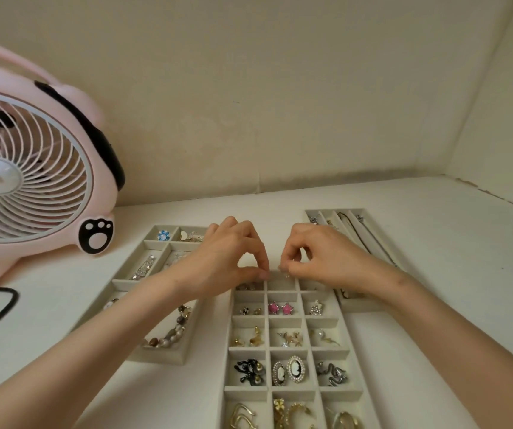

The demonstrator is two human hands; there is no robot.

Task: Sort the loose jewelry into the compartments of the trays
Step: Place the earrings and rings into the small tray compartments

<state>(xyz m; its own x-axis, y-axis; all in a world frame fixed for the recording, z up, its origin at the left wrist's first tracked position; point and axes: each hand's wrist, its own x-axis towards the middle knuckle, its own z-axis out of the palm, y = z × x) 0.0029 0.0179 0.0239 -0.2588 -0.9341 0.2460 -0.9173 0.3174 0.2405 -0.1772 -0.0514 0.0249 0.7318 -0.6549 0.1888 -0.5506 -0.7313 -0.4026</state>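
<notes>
Over the far row of the grid tray (229,345), head view: both my hands worked close together, almost touching.
Left hand (227,258): thumb and forefinger were closed tip to tip just above the divider, the other fingers curled; it seemed to nip one end of a tiny piece (286,274).
Right hand (320,255): thumb and forefinger were pinched on that same tiny piece, which showed only as a glint, too small to name.
Where the piece was: held in the air just above the middle compartment of the far row, not yet set down.
Far row: the left compartment held small studs, the middle one looked bare, and the right one was hidden under my right hand.
Already sorted in the grid tray: pink star earrings (280,308), cameo earrings (289,370), black earrings (249,371), silver twisted pieces (331,373) and gold hoops (242,416), each kind in its own cell.
Left tray (159,357): a bead bracelet (171,329) and a blue flower ring (162,235) lay in separate compartments.
Necklace tray (362,305): chains (372,239) lay in its long slots.
Judgement: I reckoned the sorting was nearly done, with this piece the only loose one I could see.
Beside the trays: a pink fan (29,168) stood on the tabletop.
</notes>
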